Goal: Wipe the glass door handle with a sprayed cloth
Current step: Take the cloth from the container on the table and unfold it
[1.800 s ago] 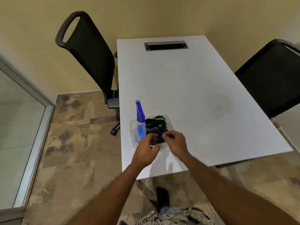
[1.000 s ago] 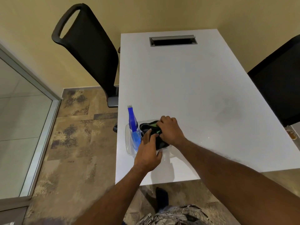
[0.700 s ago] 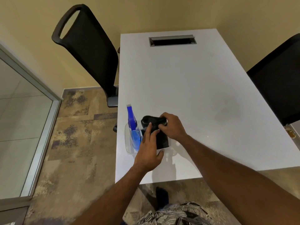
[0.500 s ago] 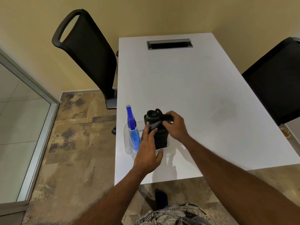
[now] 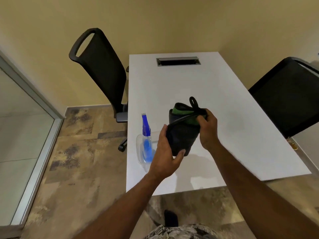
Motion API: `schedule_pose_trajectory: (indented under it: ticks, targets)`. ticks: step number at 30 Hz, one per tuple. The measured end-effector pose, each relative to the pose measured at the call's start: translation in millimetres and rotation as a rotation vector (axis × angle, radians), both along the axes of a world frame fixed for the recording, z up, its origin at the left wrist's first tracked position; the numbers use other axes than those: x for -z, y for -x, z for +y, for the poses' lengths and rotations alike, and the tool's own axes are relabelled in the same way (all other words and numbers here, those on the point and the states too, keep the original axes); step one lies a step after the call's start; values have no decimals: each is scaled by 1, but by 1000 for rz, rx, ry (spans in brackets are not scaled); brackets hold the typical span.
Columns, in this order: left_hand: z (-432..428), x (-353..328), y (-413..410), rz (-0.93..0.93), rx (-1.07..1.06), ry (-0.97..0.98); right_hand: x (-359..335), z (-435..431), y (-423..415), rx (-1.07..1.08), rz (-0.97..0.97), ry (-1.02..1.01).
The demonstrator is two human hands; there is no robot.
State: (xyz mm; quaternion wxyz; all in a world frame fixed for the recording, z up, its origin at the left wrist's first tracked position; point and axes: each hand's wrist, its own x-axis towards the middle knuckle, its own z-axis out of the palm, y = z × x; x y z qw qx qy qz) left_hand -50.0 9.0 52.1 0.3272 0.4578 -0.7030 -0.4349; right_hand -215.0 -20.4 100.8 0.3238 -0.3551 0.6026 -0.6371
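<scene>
A folded dark cloth (image 5: 183,133) with a green edge and a black loop is held up above the white table (image 5: 215,100). My left hand (image 5: 165,152) grips its lower left side. My right hand (image 5: 208,130) pinches its upper right corner near the loop. A spray bottle (image 5: 146,135) with a blue nozzle and blue liquid stands in a clear plastic tray (image 5: 139,152) at the table's left edge, just left of my left hand. The glass door's metal frame (image 5: 34,156) runs along the left; its handle is out of sight.
A black office chair (image 5: 101,71) stands at the table's far left side, and another black chair (image 5: 286,95) at the right. A grey cable slot (image 5: 178,61) sits at the table's far end. Patterned brown floor lies between table and glass.
Both hands have lifted the cloth out of the clear tray and raised it above the table. The bottle has stayed in the tray.
</scene>
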Motion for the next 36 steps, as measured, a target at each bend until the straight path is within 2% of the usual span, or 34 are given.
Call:
schedule_pose_trajectory:
  ticks: [5,12,16,18,20,23,27,34,36]
  targets:
    - [6,-21,-11,90,31,-18,-29,12,-13,-100,-197,69]
    - [15,-39,-59,239,-48,29,-53,29,-62,-330,-342,94]
    - [20,-44,-104,395,-46,-112,-60,31,-97,-478,-448,78]
    - [19,-45,-128,516,-97,-272,-64,33,-118,-473,-513,34]
    - [18,-48,-152,528,-110,-362,-63,30,-137,-425,-552,-40]
    - [20,-55,-184,481,-106,-395,-57,26,-166,-435,-591,-165]
    - [29,-72,-212,536,-132,-467,-45,20,-200,-488,-663,-286]
    - [29,-79,-243,573,-425,-473,-14,29,-238,-563,-526,-572]
    - [30,-79,-253,551,-440,-472,-3,37,-238,-605,-610,-639]
